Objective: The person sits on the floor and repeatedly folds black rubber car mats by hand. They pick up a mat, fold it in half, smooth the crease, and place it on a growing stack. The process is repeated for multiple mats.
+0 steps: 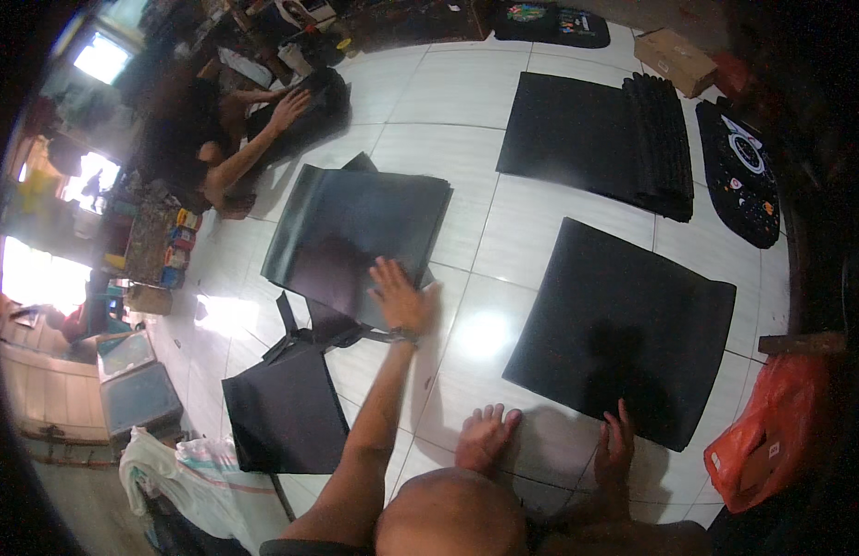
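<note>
My left hand (pixel 398 298) lies with its fingers spread on the right part of a stack of glossy black sheets (pixel 355 222) on the floor. A dark band shows at that wrist. My right hand (pixel 616 447) is at the lower edge of a large flat black sheet (pixel 624 324); its fingers are stretched out and hold nothing visible. Whether they touch the sheet I cannot tell. Below the stack, a black fabric bag (pixel 286 408) with straps lies flat, its top close to the stack's lower edge.
Farther right lie more black sheets (pixel 568 130) with folded pieces on them, and a printed black piece (pixel 739 171). A cardboard box (pixel 675 60) stands behind. An orange plastic bag (pixel 767 435) sits at right. At upper left another person's hand (pixel 288 109) rests on a black bundle (pixel 318 116).
</note>
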Demonstrator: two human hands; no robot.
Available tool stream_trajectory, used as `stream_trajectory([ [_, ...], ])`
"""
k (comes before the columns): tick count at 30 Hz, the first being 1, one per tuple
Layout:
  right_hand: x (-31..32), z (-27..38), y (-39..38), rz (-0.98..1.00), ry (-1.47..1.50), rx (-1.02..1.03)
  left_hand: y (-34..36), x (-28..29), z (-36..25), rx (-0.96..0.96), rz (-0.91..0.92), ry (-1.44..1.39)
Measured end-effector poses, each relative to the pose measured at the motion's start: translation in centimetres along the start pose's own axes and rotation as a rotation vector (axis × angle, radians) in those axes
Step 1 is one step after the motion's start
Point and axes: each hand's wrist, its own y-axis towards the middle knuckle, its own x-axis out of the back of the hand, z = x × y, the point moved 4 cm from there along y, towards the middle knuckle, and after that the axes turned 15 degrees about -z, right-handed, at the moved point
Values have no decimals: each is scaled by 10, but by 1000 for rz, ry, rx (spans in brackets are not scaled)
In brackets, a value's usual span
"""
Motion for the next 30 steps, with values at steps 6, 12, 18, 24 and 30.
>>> stream_trajectory([
  [6, -2, 12, 29, -157, 105, 110, -22, -24, 40, -41, 55, 66],
  [12, 5, 17, 47, -110, 152, 71, -40, 27, -30, -5, 314, -551],
  [18, -13, -23, 52, -94, 461, -304, -55, 112, -76, 2, 524, -1070],
  [24, -18, -55, 56, -65, 828, -686, -36, 37, -46, 173, 530, -780],
  [30, -14, -35, 51, -30, 650, -630, -60, 7, -38, 87, 193, -701],
])
